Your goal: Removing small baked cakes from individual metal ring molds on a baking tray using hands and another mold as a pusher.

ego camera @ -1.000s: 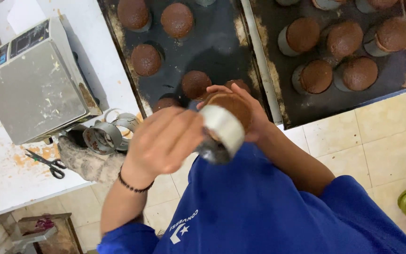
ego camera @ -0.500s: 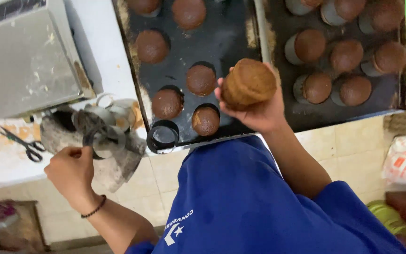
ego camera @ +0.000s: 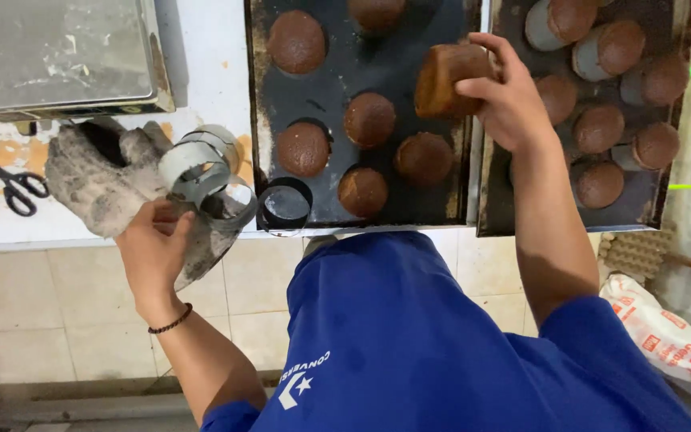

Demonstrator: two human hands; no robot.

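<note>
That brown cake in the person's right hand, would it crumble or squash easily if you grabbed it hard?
Probably yes. The brown cake looks like a soft baked sponge, and the right hand holds it with spread fingers rather than a tight fist. It seems light for its size, held up in one hand. Its domed top and straight sides suggest it could roll if laid sideways.

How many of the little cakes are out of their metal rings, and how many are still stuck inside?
Done: about seven brown cakes sit bare on the left tray, and empty rings are piled beside it. In hand: the right hand holds a freed cake over that tray, while the left hand rests by the ring pile. Left: on the right tray, at least three cakes still wear rings.
</note>
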